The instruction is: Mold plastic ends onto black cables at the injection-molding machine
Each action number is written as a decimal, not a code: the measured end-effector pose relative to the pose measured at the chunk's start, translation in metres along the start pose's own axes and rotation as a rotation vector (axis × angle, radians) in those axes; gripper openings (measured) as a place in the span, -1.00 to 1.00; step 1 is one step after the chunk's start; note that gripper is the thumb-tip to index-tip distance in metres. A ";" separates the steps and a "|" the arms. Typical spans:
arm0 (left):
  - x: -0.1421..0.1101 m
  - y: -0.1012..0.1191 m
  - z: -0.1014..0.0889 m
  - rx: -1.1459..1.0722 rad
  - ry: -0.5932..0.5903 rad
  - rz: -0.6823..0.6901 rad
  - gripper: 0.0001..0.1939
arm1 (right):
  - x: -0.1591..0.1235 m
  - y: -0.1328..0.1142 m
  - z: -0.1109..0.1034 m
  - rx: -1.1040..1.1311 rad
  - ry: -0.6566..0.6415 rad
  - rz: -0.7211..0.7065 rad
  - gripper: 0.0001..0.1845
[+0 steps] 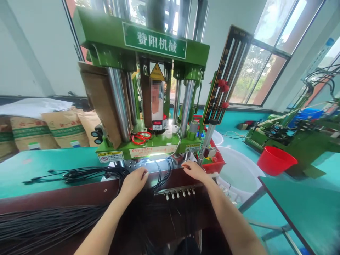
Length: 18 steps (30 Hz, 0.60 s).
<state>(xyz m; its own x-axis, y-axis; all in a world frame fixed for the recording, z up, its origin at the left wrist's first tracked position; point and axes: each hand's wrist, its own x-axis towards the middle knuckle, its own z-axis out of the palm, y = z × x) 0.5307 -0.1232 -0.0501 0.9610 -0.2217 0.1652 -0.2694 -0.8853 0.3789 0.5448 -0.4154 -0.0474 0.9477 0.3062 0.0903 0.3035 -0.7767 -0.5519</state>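
My left hand (135, 181) is at the front of the green press (156, 148), its fingers curled in; whatever they may hold is hidden. My right hand (196, 171) is on the other side of the press opening, fingers loosely bent and apart, with nothing visible in them. Between the hands, several thin black cables (165, 173) run out of the lit press opening and over the brown table edge. Closer to me lies a metal strip (176, 191) with a row of several silver connector ends on black wires. A bundle of black cables (95, 173) lies left of my left hand.
Red-handled scissors (141, 137) rest on the press ledge. Long black wires (47, 223) cover the left of the brown table. A control panel with red knobs (223, 85) stands right of the press. A white tub (236, 170), red bucket (276, 161) and green table (305, 209) are at right.
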 end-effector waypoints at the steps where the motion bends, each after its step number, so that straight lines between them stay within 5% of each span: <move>1: 0.004 0.000 0.003 0.052 -0.016 0.005 -0.79 | 0.000 0.002 0.004 -0.005 0.044 0.008 -0.70; 9: 0.003 0.002 0.030 0.314 -0.098 0.093 -0.79 | -0.003 0.017 0.018 -0.011 0.080 -0.042 -0.71; 18: 0.001 0.004 0.023 0.287 -0.129 0.081 -0.76 | 0.001 0.018 0.034 -0.132 0.101 -0.016 -0.64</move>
<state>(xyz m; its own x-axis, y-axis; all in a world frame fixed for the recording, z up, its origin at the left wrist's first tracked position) 0.5324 -0.1367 -0.0692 0.9422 -0.3294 0.0607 -0.3340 -0.9379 0.0939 0.5483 -0.4104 -0.0850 0.9458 0.2672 0.1845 0.3225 -0.8399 -0.4365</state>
